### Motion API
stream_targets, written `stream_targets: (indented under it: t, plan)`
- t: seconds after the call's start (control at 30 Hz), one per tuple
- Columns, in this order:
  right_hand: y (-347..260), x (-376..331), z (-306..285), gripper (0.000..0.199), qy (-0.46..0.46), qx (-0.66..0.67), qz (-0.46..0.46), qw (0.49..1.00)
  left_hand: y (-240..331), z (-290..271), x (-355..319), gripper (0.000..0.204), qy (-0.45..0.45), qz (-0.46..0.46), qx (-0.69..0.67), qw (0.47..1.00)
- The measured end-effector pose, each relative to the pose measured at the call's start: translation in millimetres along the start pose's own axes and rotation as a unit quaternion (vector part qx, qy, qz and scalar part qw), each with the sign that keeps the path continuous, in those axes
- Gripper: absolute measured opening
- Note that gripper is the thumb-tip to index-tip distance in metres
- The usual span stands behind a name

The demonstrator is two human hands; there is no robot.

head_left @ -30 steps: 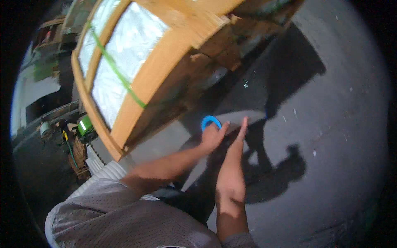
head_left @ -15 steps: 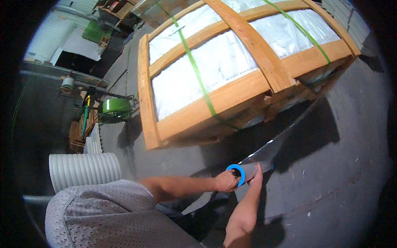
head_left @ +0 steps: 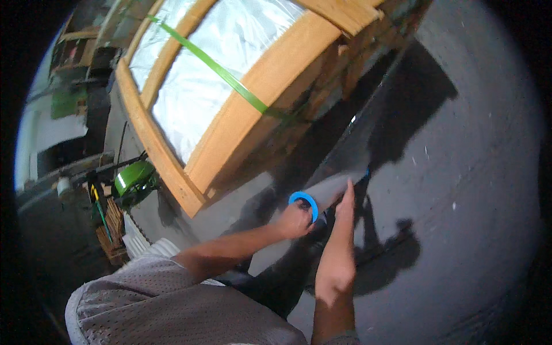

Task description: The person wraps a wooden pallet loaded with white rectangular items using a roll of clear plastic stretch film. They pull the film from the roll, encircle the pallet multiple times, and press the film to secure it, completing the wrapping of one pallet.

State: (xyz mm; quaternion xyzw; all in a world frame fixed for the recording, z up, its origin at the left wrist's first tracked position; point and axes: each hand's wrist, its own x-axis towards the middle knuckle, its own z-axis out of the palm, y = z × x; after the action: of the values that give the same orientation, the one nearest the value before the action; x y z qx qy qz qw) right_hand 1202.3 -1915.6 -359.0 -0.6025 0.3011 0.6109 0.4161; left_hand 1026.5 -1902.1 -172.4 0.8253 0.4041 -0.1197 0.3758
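Observation:
A roll of clear stretch film [head_left: 329,191] with a blue ring at its near end is between my hands. My left hand [head_left: 295,221] is closed at that ring, with its fingers at the core opening. Along the right side of the roll lies my right hand [head_left: 345,201], gripping it; part of its fingers is hidden behind the roll. A shiny sheet of film [head_left: 357,122] stretches from the roll away toward the lower side of a wooden crate [head_left: 270,72]. White wrapped contents show between the crate's boards, and a green strap [head_left: 221,72] crosses it.
Grey floor [head_left: 443,253] with dark shadows and small white scraps lies to the right. On the left are a green strapping reel [head_left: 133,177], stacked brown cardboard [head_left: 112,233] and a white ribbed roll [head_left: 164,247] partly behind my shoulder.
The view has turned, so the crate sits farther left and higher in it. My hands and the film roll appear farther left and up, both still on the roll.

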Motion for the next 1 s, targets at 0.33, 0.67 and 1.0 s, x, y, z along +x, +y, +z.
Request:
stream_targets:
  t: [0.33, 0.67, 1.0]
  plan:
    - [126, 12, 31, 0.078, 0.008, 0.089, 0.008, 0.996, -59, 0, -46, 0.036, 0.031, -0.217, -0.17, 0.961]
    - [184, 42, 45, 0.072, 0.11, -0.032, 0.006, 0.993, -139, 2, -103, 0.037, -0.051, 0.115, 0.067, 0.99]
    - [283, 55, 65, 0.073, -0.077, 0.164, -0.049, 0.982, -171, 37, -124, 0.035, 0.032, -0.134, 0.046, 0.989]
